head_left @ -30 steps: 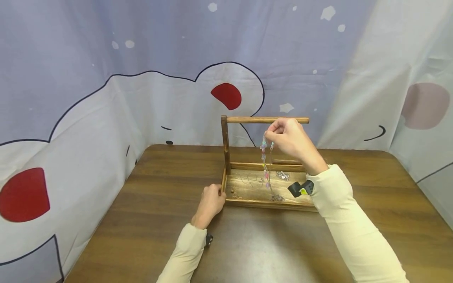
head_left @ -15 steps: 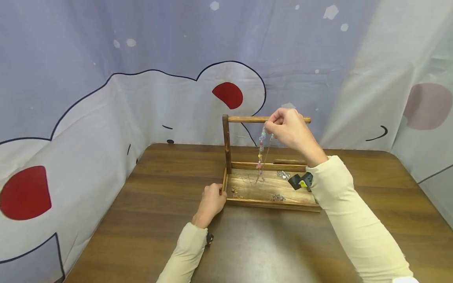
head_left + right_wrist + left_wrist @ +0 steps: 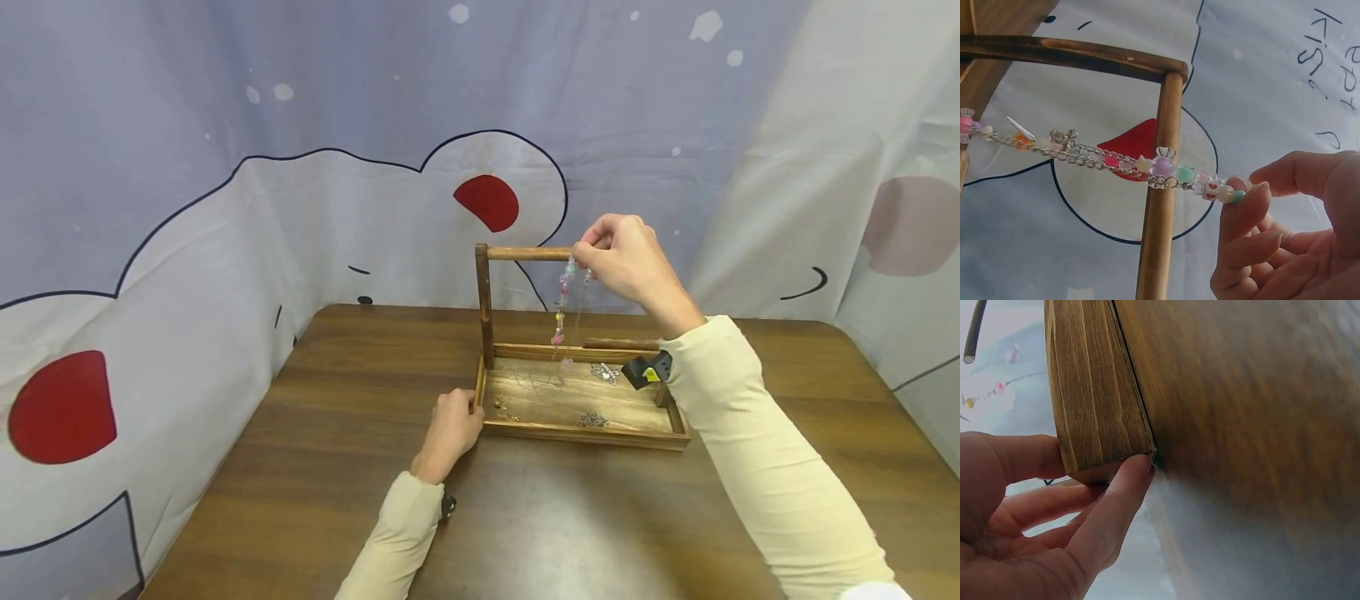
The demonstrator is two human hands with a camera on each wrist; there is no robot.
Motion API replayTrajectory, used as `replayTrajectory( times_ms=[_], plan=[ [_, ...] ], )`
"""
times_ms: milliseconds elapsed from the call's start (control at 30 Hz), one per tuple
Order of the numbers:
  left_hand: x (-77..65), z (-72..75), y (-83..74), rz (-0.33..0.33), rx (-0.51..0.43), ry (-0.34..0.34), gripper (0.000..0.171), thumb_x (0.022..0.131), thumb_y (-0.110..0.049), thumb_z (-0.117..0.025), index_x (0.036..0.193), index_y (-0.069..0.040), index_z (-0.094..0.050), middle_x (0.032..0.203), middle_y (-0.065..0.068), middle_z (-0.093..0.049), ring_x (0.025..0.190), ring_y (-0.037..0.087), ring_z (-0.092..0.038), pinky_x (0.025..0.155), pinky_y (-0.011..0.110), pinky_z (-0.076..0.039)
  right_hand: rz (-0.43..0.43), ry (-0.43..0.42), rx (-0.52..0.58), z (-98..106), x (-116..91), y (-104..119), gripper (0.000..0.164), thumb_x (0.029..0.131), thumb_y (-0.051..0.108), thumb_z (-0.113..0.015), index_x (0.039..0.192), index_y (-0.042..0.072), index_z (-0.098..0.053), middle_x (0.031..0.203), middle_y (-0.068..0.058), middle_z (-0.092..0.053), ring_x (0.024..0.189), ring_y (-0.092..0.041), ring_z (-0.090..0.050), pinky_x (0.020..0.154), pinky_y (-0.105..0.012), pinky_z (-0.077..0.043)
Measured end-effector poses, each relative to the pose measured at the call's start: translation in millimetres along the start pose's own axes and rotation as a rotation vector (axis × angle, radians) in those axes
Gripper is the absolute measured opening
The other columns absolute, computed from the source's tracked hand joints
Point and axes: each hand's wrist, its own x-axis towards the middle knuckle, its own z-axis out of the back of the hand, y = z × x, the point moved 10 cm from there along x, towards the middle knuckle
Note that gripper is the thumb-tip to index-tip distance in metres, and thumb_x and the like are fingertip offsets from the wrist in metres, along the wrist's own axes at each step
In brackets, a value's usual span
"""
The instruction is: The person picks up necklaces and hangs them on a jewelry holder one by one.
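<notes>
My right hand [image 3: 633, 258] pinches a beaded necklace [image 3: 560, 317] between thumb and fingertips, beside the top bar of a wooden jewellery stand [image 3: 525, 253]. Pastel beads, a star, candy shapes and silver chain show on the necklace [image 3: 1163, 166] in the right wrist view; it hangs down towards the stand's tray. At the tray's left front corner, my left hand [image 3: 447, 429] grips the wooden wall [image 3: 1094, 394], thumb on one side and fingers on the other. The right part of the bar is hidden behind my right hand.
Inside the tray [image 3: 585, 432] lie a silver chain pile [image 3: 592, 420], another silver piece [image 3: 604, 372], small gold-coloured pieces [image 3: 504, 408] and thin chains on the left. The brown table [image 3: 360, 375] ends at a printed curtain [image 3: 337, 225] behind and at the sides.
My right hand has risen and shifted slightly right along the bar, lifting the necklace higher. The left hand keeps its grip on the tray corner.
</notes>
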Motion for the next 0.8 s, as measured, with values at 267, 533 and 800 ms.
replayTrajectory(
  times_ms=[267,533,800],
  plan=[
    [0.8,0.7,-0.4,-0.006,0.005,-0.016,0.017,0.083,-0.002,-0.053,0.093,0.003,-0.066,0.058,0.003,-0.054,0.045,0.01,-0.043,0.039,0.023,-0.035,-0.017,-0.02,0.001,6.8,1.1,-8.0,0.016,0.082,0.02,-0.053,0.091,0.008,-0.059,0.078,-0.005,-0.066,0.063,-0.015,-0.061,0.061,-0.029,-0.043],
    [1.2,2.3,-0.5,-0.006,-0.002,-0.027,0.013,0.081,-0.002,-0.053,0.082,-0.001,-0.066,0.056,0.001,-0.052,0.046,0.011,-0.043,0.041,0.025,-0.036,-0.01,-0.063,-0.035,17.7,-2.3,-18.4,0.017,0.08,0.019,-0.052,0.09,0.007,-0.058,0.076,-0.006,-0.066,0.06,-0.016,-0.06,0.058,-0.029,-0.041],
    [0.8,0.9,-0.9,0.0,-0.006,-0.009,0.012,0.083,-0.003,-0.053,0.078,-0.004,-0.065,0.056,0.002,-0.052,0.046,0.011,-0.044,0.043,0.025,-0.037,-0.031,-0.103,-0.082,30.9,-5.1,-36.2,0.016,0.079,0.019,-0.055,0.086,0.006,-0.061,0.073,-0.005,-0.067,0.059,-0.014,-0.054,0.059,-0.029,-0.039]
  ],
)
